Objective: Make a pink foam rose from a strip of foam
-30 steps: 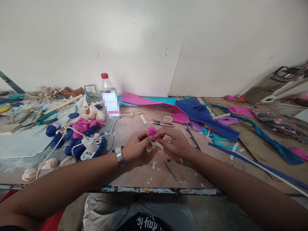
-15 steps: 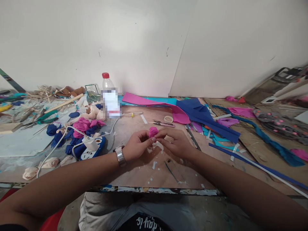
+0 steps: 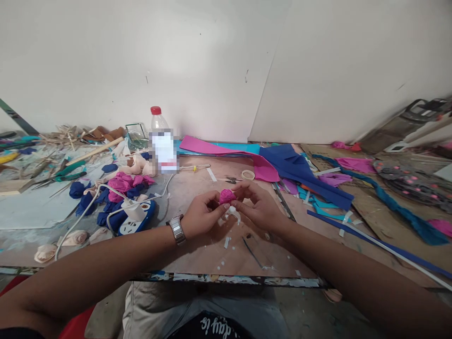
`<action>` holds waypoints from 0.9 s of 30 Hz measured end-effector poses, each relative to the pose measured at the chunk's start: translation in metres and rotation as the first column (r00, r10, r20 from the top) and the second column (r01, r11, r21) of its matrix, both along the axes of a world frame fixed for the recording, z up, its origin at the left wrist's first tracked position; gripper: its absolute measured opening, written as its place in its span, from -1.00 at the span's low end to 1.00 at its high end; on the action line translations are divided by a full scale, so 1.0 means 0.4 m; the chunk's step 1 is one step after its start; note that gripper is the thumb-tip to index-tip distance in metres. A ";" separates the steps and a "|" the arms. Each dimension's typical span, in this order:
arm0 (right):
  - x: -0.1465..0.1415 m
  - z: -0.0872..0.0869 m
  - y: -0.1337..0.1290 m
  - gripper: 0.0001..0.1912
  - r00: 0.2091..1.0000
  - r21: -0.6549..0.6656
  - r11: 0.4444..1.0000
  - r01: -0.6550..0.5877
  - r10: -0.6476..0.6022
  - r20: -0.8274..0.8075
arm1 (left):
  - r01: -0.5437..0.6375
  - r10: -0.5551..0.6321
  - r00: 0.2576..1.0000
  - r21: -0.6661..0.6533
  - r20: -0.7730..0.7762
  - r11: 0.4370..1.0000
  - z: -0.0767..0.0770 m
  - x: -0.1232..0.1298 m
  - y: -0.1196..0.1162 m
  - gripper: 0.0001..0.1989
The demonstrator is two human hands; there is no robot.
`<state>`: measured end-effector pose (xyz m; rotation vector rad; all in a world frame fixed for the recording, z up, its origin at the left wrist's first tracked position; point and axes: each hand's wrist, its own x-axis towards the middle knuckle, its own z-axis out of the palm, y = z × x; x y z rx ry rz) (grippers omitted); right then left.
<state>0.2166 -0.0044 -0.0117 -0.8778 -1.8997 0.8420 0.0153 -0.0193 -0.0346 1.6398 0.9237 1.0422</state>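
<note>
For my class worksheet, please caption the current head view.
Left hand holds a pink rosette, right hand at its edge, above a cluttered table.

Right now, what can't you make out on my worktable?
All in the head view:
Pink rosette: underside, hidden by the left hand and right hand.
Thread snips: handles, behind the right hand.
Phone: screen text, blurred by pixelation.
Red-capped bottle: lower part, behind the phone.

Craft workshop, pliers (image 3: 74,166), wood scraps (image 3: 67,136)

Soft, dim light; stretched edges
</note>
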 end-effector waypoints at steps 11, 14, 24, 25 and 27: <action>0.008 -0.008 -0.002 -0.67 0.988 0.055 0.998 -0.017 0.009 0.157 | -0.036 0.042 0.991 -0.048 0.129 0.998 0.010 0.006 0.001 -0.69; 0.010 -0.013 -0.001 -0.65 0.990 0.052 0.999 -0.013 0.005 0.144 | -0.023 0.033 0.989 -0.072 0.141 0.997 0.011 0.007 0.002 -0.69; 0.012 -0.009 -0.004 -0.61 0.987 0.072 0.997 -0.001 -0.011 0.160 | -0.049 0.058 0.994 -0.095 0.093 0.994 0.025 -0.002 0.006 -0.67; 0.012 -0.009 -0.005 -0.61 0.987 0.068 0.998 0.000 -0.011 0.162 | -0.050 0.058 0.994 -0.091 0.090 0.995 0.024 -0.003 0.006 -0.67; 0.011 -0.006 -0.006 -0.61 0.988 0.056 0.998 -0.002 -0.006 0.153 | -0.047 0.054 0.995 -0.085 0.088 0.995 0.021 -0.003 0.007 -0.67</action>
